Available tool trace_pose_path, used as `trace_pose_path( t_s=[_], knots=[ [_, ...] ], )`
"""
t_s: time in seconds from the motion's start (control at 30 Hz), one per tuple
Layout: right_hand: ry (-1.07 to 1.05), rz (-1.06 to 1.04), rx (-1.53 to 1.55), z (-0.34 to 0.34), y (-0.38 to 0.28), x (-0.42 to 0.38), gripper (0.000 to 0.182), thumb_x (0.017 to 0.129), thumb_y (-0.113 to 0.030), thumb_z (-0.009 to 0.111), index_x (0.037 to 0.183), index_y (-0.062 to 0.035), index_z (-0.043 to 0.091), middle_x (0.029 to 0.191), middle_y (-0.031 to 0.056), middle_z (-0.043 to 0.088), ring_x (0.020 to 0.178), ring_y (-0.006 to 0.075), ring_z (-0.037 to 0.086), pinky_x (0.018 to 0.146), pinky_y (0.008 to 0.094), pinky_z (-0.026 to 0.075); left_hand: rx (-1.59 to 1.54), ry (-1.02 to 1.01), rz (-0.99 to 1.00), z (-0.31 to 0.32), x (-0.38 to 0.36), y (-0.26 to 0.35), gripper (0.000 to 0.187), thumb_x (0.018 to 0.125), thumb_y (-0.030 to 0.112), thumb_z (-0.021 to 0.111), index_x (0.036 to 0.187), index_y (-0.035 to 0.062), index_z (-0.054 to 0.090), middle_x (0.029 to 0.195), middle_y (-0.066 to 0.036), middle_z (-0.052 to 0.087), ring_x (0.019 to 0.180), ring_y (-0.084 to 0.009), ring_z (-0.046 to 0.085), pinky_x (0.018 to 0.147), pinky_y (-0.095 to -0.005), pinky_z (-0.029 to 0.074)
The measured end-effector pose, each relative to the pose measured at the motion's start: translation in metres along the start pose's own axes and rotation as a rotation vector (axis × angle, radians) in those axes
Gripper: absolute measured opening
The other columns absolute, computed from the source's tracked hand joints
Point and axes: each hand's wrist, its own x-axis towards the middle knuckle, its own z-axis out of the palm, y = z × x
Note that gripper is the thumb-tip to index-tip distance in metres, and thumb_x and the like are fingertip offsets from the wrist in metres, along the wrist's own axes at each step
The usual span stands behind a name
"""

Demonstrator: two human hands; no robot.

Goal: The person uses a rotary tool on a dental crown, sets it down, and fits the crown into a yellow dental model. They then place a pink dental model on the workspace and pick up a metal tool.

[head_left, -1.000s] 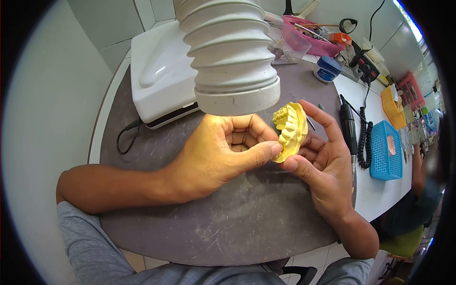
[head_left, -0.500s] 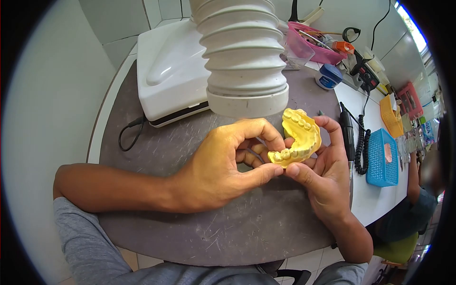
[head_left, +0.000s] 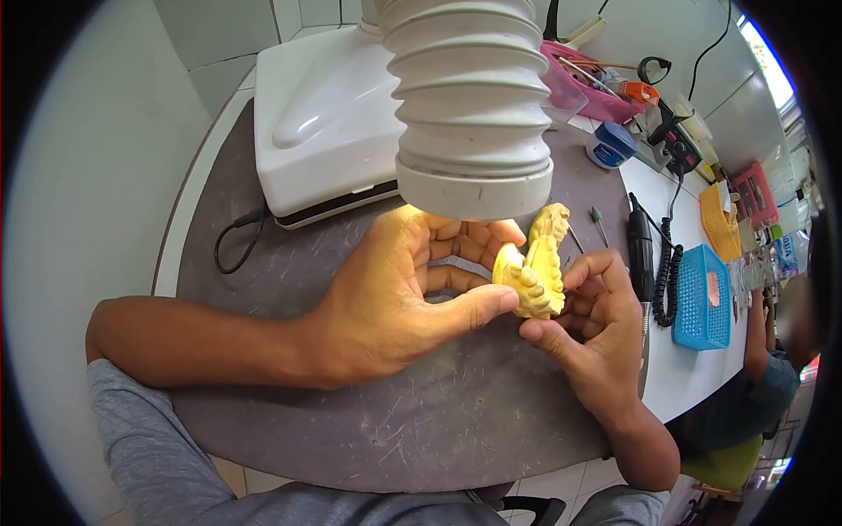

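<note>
A yellow dental cast [head_left: 542,279] with a row of moulded teeth is held up above the grey table, just below the mouth of a ribbed white hose. My left hand [head_left: 377,302] grips its left side, thumb in front and fingers curled behind. On the other side, the thumb and bent fingers of my right hand [head_left: 605,329] close on the cast's lower right edge. Part of the fingers is hidden behind the cast. Two thin-shanked burs, one with a green tip [head_left: 596,215], lie on the table beyond my right hand.
The white hose [head_left: 474,114] hangs directly over my hands. A white machine [head_left: 329,123] stands at back left. To the right are a black handpiece [head_left: 641,250], a blue basket [head_left: 702,320], a blue-lidded jar [head_left: 610,145] and a pink bin [head_left: 601,103]. Another person [head_left: 745,408] sits at far right.
The cast has turned, so its arch is now seen more from the side. My right hand has shifted lower on it and my left fingers have spread wider. The burs have come into clearer view.
</note>
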Motion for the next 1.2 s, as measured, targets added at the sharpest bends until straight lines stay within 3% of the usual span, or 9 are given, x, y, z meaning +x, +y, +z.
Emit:
trace_pose_path(
  t_s=[0.13,0.2,0.27,0.53,1.03,1.2],
  knots=[
    [-0.097,-0.028,-0.169,-0.023,-0.011,-0.004,0.026,0.089,-0.018,0.071,0.099,-0.0011,0.053,0.076,0.0016,0.06,0.069,0.0035,0.058,0.057,0.0161,0.041,-0.029,-0.019,-0.044,0.0,-0.001,0.003,0.039,0.087,0.0,0.067,0.122,-0.0047,0.051,0.111,-0.01,0.059,0.105,-0.0146,0.061,0.094,-0.0292,0.052],
    [0.059,-0.029,-0.06,-0.022,-0.022,-0.002,0.026,0.093,-0.024,0.065,0.091,0.0012,0.06,0.067,-0.0012,0.057,0.062,0.0013,0.051,0.053,0.0161,0.034,-0.039,-0.041,-0.086,0.001,0.001,0.001,0.039,0.088,0.0,0.066,0.124,-0.0063,0.053,0.113,-0.011,0.06,0.104,-0.0154,0.062,0.094,-0.0293,0.053],
    [0.078,-0.044,-0.079,-0.022,-0.027,0.002,0.023,0.093,-0.019,0.066,0.09,0.0033,0.065,0.067,-0.0026,0.057,0.058,0.0009,0.047,0.052,0.0169,0.034,-0.042,-0.054,-0.071,0.002,0.001,0.001,0.038,0.089,0.0,0.065,0.124,-0.0068,0.053,0.113,-0.011,0.06,0.105,-0.0157,0.062,0.094,-0.0295,0.053],
    [-0.176,0.188,-0.111,-0.019,-0.039,0.014,0.018,0.089,-0.013,0.068,0.093,0.0048,0.069,0.069,-0.0047,0.06,0.057,-0.0024,0.043,0.049,0.0152,0.03,-0.035,-0.069,-0.056,0.002,0.0,0.001,0.038,0.089,0.0,0.064,0.125,-0.0073,0.054,0.113,-0.013,0.06,0.105,-0.0171,0.062,0.094,-0.0296,0.053],
    [-0.244,0.308,-0.071,-0.018,-0.04,0.023,0.02,0.088,-0.015,0.07,0.091,0.0052,0.07,0.069,-0.0024,0.061,0.059,-0.0021,0.048,0.05,0.0145,0.033,-0.011,-0.096,-0.01,0.001,0.0,-0.002,0.037,0.089,0.0,0.064,0.125,-0.0061,0.055,0.107,-0.01,0.06,0.098,-0.0135,0.062,0.088,-0.0268,0.054],
    [-0.198,0.261,-0.033,-0.016,-0.04,0.021,0.021,0.088,-0.016,0.07,0.09,0.005,0.07,0.07,-0.0011,0.062,0.059,-0.0003,0.05,0.05,0.0154,0.036,0.006,-0.079,-0.012,0.001,0.0,-0.003,0.037,0.09,0.0,0.064,0.125,-0.0059,0.055,0.107,-0.01,0.06,0.098,-0.0132,0.062,0.088,-0.0262,0.054]
  ],
)
